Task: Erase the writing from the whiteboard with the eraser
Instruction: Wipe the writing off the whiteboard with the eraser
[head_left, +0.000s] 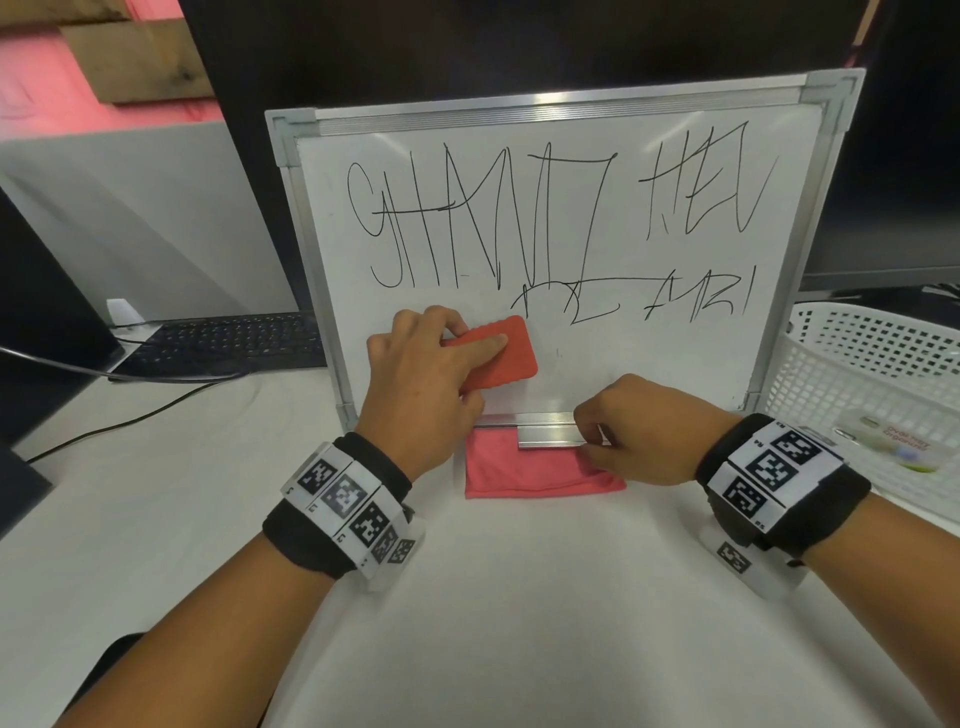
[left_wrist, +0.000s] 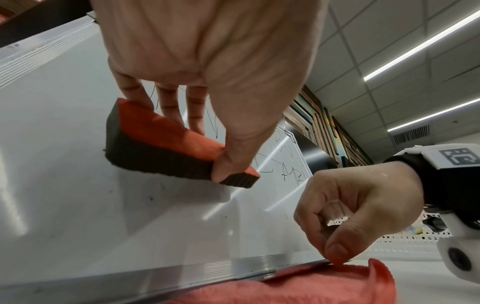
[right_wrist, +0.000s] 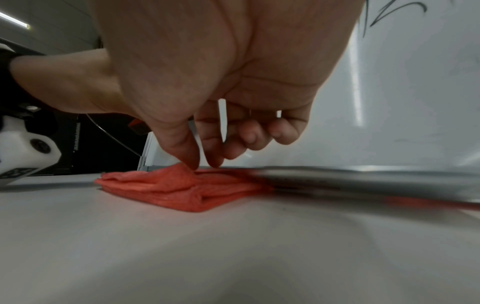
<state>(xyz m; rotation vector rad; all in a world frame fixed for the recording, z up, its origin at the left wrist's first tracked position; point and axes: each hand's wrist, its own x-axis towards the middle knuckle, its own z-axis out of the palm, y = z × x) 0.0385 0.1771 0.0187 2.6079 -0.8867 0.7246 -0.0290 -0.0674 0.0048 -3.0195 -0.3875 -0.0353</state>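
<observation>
- Nearest the wearer, a folded pink cloth (head_left: 540, 470) is seen on the white table (head_left: 519, 623), tucked partly under the board's lower rail.
- The right hand (head_left: 636, 434) is held at that rail (head_left: 550, 435), its thumb and forefinger brought together at the metal edge just above the cloth; the other fingers are curled. The board appears to be steadied by it.
- Just beyond, the eraser (head_left: 493, 353) is gripped by the left hand (head_left: 421, 374), thumb on one edge and fingers across the red back, with the dark felt face laid against the whiteboard (head_left: 675, 364) in its lower left part.
- The eraser's long axis is tilted, rising toward the right.
- The writing (head_left: 519, 223) lies above and to the right of the eraser, the nearest strokes just off its upper right corner; the left hand is judged the nearer one for the wipe.
</observation>
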